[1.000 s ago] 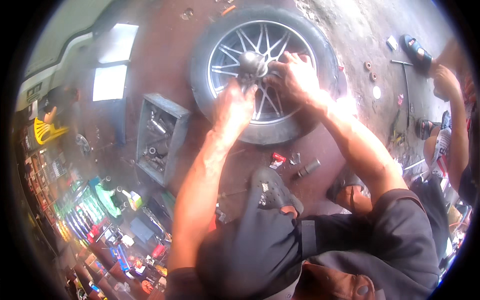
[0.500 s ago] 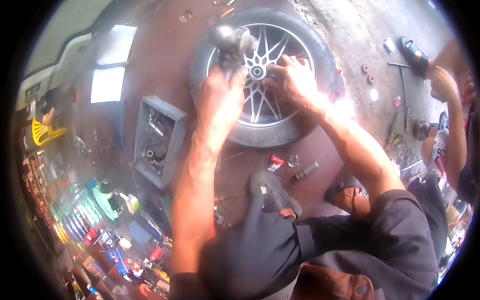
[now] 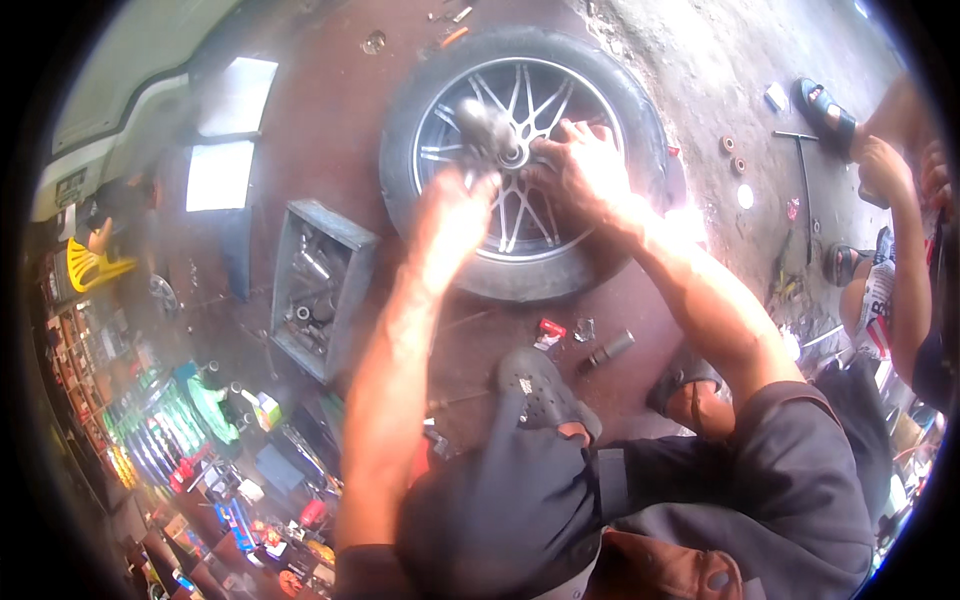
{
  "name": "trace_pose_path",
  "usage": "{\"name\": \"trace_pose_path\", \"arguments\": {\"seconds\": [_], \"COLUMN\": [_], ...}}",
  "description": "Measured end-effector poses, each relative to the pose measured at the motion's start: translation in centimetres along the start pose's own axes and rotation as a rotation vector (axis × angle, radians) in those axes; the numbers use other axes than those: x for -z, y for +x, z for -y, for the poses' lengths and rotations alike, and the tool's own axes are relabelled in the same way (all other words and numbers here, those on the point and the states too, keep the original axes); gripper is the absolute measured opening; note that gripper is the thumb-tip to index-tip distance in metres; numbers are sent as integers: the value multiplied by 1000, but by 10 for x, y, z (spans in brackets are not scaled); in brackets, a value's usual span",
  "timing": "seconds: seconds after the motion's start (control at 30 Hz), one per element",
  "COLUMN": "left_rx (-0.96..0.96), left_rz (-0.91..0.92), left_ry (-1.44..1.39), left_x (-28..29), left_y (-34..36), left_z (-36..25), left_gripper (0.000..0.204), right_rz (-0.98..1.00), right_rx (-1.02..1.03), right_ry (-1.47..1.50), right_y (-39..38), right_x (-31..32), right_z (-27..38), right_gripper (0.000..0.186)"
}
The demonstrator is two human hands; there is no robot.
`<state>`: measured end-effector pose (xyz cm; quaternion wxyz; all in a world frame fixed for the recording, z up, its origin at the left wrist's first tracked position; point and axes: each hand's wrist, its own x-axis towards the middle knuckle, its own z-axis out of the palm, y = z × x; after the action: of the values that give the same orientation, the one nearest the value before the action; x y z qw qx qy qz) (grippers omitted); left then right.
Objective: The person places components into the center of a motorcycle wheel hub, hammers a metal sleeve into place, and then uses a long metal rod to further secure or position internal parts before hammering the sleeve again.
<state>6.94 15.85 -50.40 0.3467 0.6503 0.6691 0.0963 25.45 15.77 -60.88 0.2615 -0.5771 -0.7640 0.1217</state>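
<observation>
A car wheel (image 3: 610, 100) with a silver multi-spoke rim lies flat on the reddish floor in front of me. My left hand (image 3: 452, 210), blurred by motion, grips a dark-headed hammer (image 3: 484, 124) whose head is just left of the hub. My right hand (image 3: 580, 172) rests on the spokes right of the hub, fingers curled as if pinching something small against it; what it holds is hidden. My knees and dark shoe (image 3: 540, 385) are below the wheel.
An open metal toolbox (image 3: 322, 290) of sockets sits left of the wheel. A socket (image 3: 608, 350) and a red scrap (image 3: 550, 330) lie near my shoe. Another person (image 3: 905, 260) crouches at right beside a T-wrench (image 3: 805, 170). Shelves of colourful goods (image 3: 160, 430) fill the lower left.
My left hand swung the hammer up away from the hub and has brought it back down beside it. My right hand stayed at the hub.
</observation>
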Motion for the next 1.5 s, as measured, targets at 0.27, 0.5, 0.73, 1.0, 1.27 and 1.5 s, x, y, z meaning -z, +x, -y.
{"name": "trace_pose_path", "arguments": {"seconds": [0.27, 0.5, 0.73, 1.0, 1.27, 1.5], "left_rx": [-151, -127, 15, 55, 36, 61], "left_rz": [-125, -134, 0, -6, -110, -127], "left_ry": [65, -39, 98, 41, 119, -113], "left_x": [-18, -4, 4, 5, -7, -4], "left_y": [-13, -16, -6, -10, -19, -29], "left_z": [15, -10, -14, 9, 16, 7], "left_gripper": [36, 37, 39, 41, 36, 36], "right_rz": [141, 149, 184, 126, 72, 120], "right_rx": [-21, -56, -85, -45, 2, -62], "right_ry": [50, 31, 59, 38, 34, 35], "right_y": [8, 5, 8, 8, 1, 6], "right_x": [15, 13, 20, 14, 9, 16], "right_z": [2, 1, -2, 6, 11, 9], "right_gripper": [40, 40, 40, 39, 31, 42]}}
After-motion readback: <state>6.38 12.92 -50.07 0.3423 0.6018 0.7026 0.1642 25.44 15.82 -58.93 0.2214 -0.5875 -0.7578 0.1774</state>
